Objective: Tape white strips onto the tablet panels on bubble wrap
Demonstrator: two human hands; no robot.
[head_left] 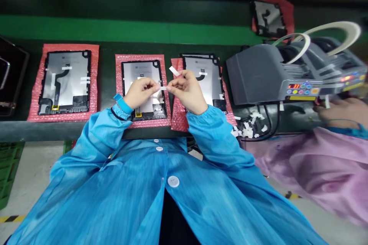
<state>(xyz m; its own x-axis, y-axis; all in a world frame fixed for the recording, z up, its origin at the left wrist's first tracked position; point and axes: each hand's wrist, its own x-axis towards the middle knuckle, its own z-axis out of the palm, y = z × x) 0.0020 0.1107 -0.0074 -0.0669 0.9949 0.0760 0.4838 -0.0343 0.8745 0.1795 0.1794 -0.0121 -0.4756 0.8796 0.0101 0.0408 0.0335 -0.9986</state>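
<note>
My left hand [140, 92] and my right hand [187, 91] meet above the middle tablet back panel [143, 69], which lies on a pink bubble-wrap sheet [119, 84]. Both hands pinch a small white tape strip [162, 88] stretched between their fingertips. A second white tape strip [174, 71] sticks up from the fingers of my right hand. Another panel [205, 76] lies under my right hand, and a third [66, 82] rests to the left. Blue sleeves cover both my arms.
A grey tape dispenser machine [258, 74] with lit buttons stands at the right, tape loops above it. Another person's hand [342, 113] and pink sleeve reach toward it. White tape scraps [247, 128] lie by its cables. A further panel [268, 19] sits on the far belt.
</note>
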